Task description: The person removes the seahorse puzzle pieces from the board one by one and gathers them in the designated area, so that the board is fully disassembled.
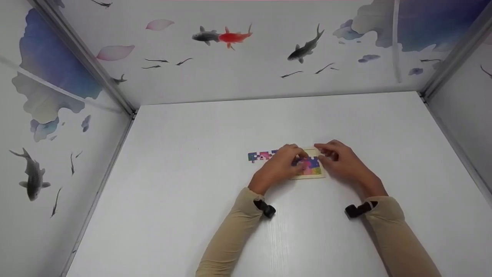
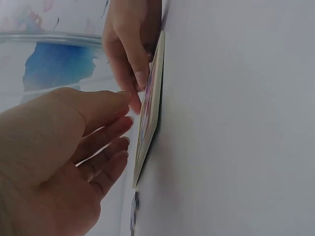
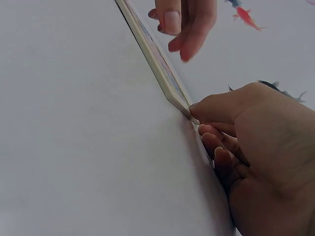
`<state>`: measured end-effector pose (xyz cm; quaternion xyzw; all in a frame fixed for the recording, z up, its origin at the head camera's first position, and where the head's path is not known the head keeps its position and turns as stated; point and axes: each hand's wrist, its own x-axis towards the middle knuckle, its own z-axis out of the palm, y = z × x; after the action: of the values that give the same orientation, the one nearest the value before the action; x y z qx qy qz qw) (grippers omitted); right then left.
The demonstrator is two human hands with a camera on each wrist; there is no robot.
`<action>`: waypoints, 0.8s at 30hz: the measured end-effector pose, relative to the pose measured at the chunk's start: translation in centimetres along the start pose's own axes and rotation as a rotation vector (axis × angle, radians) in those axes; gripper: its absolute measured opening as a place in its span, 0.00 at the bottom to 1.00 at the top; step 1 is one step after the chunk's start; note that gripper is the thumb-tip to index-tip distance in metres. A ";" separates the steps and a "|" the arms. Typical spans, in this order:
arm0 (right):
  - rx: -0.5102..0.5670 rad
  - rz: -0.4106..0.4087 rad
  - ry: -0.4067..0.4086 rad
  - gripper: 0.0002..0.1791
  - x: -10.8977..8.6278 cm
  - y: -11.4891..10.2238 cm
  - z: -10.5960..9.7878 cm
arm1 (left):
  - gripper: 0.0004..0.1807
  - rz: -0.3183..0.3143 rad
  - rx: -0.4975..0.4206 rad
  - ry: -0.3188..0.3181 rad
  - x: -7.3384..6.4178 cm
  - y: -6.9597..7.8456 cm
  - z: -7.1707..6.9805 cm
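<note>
A: Head view first: edges and room?
B: Broad white bench (image 1: 184, 192) to either side and in front, far edge meeting the fish-painted wall (image 1: 265, 69) well behind.
A: Hands?
B: Left hand (image 1: 280, 163) bent over the puzzle tray (image 1: 312, 152), thumb and fingers apart; right hand (image 1: 344, 159) pinching at the far right corner.
A: Look of it?
B: Flat at mid-bench, pale wooden rim, pink, blue and green puzzle pieces (image 1: 314, 164) inside, bare wood along the far side; loose pieces (image 1: 263, 156) in a row just left, partly hidden.
A: Left wrist view?
B: Puzzle tray nearly edge-on, wide bench alongside; left hand loosely curved, near the rim.
A: Right wrist view?
B: Thumb on the puzzle tray's edge, fingers bent close by; left hand above, contact impossible to tell.
</note>
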<state>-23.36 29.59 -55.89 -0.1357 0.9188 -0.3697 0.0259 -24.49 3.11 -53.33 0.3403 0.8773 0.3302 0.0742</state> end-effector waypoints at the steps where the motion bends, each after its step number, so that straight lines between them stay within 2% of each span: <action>1: 0.003 -0.011 0.005 0.23 0.0 -0.1 0.0 | 0.16 -0.004 0.000 0.002 0.3 0.3 0.3; 6: 0.016 -0.033 0.020 0.23 0.1 -0.3 -0.1 | 0.19 -0.051 0.025 0.011 1.1 1.0 1.4; 11: 0.007 -0.036 0.020 0.23 0.2 -0.1 0.0 | 0.18 -0.066 0.065 0.006 1.3 1.2 2.1; 18: 0.015 -0.051 0.031 0.22 0.0 0.2 0.1 | 0.21 -0.110 0.048 -0.006 1.3 1.3 2.4; 24: 0.005 -0.051 0.030 0.23 0.1 0.2 0.1 | 0.21 -0.103 0.038 0.005 1.4 1.3 2.4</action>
<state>-23.50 29.68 -56.10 -0.1534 0.9143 -0.3748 0.0028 -23.99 6.02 -54.25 0.2952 0.8999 0.3103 0.0823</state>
